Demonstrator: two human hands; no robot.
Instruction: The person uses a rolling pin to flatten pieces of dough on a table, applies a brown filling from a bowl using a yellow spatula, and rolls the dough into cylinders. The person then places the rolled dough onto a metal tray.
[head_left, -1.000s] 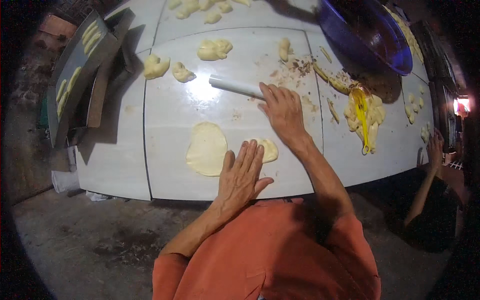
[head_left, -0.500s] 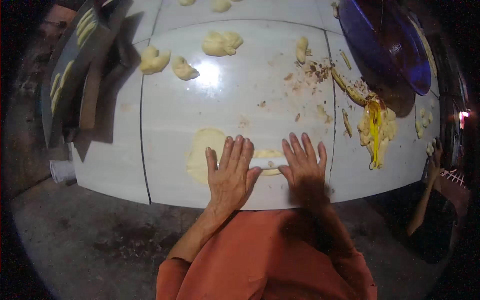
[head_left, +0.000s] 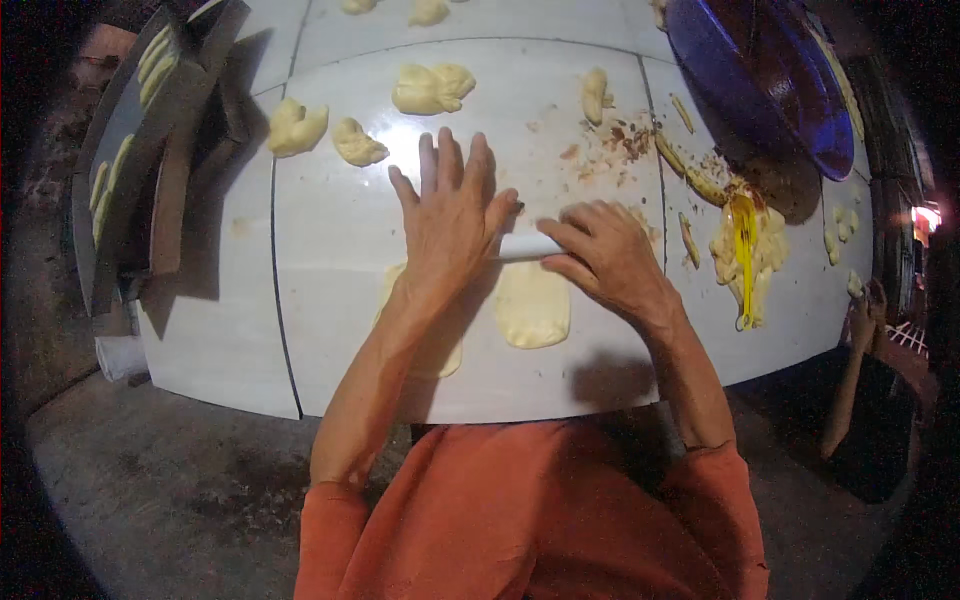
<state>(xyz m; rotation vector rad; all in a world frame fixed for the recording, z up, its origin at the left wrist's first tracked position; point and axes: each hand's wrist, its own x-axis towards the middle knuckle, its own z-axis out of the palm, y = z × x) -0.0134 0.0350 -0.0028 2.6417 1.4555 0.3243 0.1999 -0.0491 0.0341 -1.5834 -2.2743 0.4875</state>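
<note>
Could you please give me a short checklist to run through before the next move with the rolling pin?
1. Right hand on the white rolling pin: ok, over its right end.
2. Left hand touching the pin: cannot tell; the hand hides that end.
3. Right dough sheet lying flat: ok, on the near side of the pin.
4. Left dough sheet in full view: not ok, the left forearm partly covers it.
5. Table clean beyond the right hand: not ok, brown crumbs are scattered there.
6. Yellow utensil away from the pin: ok, off to the right.
</note>
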